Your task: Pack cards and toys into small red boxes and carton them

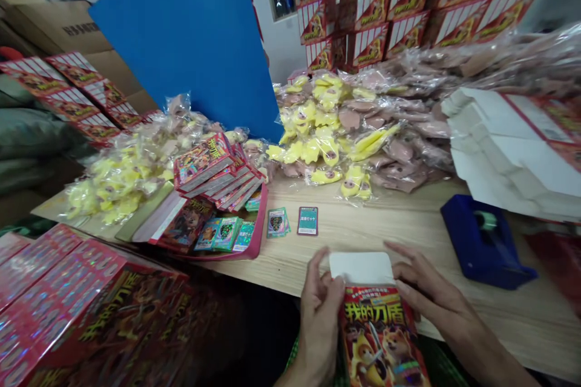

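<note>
A red printed card box with yellow lettering and cartoon animals is held low in front of me, its white top flap standing up. My left hand grips the box's left side, thumb near the base of the flap. On the other side, my right hand holds the upper right edge with the thumb, its index finger stretched out beside the flap. Beyond the box, a single card and a small stack of cards lie on the table. What is inside the box is hidden.
Left of the cards, a pink tray holds more cards and red boxes. A blue tape dispenser stands right. Bagged yellow plush pieces pile up behind, below a blue panel. An opened carton overhangs the right side.
</note>
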`<act>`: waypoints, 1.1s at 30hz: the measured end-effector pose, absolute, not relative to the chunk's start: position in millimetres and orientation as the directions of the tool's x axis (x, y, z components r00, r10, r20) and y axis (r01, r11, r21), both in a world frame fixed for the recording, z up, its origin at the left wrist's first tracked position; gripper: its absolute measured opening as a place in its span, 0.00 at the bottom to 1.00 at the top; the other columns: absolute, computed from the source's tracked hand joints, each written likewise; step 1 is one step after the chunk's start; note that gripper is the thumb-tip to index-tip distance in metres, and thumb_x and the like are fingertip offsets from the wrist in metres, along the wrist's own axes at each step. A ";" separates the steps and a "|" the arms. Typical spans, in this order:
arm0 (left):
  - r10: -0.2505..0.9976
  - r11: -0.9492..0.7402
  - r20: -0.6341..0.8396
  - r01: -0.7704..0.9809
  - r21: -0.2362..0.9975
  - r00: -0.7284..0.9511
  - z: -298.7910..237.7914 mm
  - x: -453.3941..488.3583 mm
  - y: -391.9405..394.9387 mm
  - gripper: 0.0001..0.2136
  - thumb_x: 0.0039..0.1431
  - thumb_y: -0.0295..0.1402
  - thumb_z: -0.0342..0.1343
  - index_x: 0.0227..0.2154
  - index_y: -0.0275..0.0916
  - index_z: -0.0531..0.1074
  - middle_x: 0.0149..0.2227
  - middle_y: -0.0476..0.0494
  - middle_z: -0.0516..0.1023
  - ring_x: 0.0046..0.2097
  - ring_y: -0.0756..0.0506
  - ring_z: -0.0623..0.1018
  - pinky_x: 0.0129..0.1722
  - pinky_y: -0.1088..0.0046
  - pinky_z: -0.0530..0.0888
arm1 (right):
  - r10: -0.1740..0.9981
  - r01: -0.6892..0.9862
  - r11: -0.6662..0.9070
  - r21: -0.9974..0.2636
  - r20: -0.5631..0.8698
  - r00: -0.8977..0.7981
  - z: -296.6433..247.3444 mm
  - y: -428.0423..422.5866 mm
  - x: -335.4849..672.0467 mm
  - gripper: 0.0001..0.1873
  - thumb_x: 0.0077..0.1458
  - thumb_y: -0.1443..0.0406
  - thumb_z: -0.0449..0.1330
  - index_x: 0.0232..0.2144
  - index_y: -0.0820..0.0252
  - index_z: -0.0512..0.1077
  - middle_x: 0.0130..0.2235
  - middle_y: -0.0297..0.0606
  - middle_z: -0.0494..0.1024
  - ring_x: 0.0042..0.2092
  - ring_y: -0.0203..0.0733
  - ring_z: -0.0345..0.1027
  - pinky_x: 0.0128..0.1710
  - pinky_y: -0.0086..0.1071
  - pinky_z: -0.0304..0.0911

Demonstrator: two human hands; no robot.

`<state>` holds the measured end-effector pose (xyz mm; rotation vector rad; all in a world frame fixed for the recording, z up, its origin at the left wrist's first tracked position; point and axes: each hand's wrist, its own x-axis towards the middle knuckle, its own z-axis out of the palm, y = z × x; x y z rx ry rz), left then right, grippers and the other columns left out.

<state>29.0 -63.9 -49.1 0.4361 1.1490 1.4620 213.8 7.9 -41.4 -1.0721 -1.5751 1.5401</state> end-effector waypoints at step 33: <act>0.994 -0.108 0.106 0.196 0.975 0.022 -72.2 -25.8 -89.3 0.09 0.63 0.33 0.63 0.44 0.44 0.84 0.45 0.38 0.85 0.47 0.40 0.83 0.48 0.61 0.79 | 0.700 0.267 0.481 -0.835 0.182 -0.691 -56.9 -17.2 193.7 0.08 0.72 0.68 0.49 0.38 0.56 0.66 0.38 0.39 0.74 0.39 0.43 0.68 0.38 0.37 0.64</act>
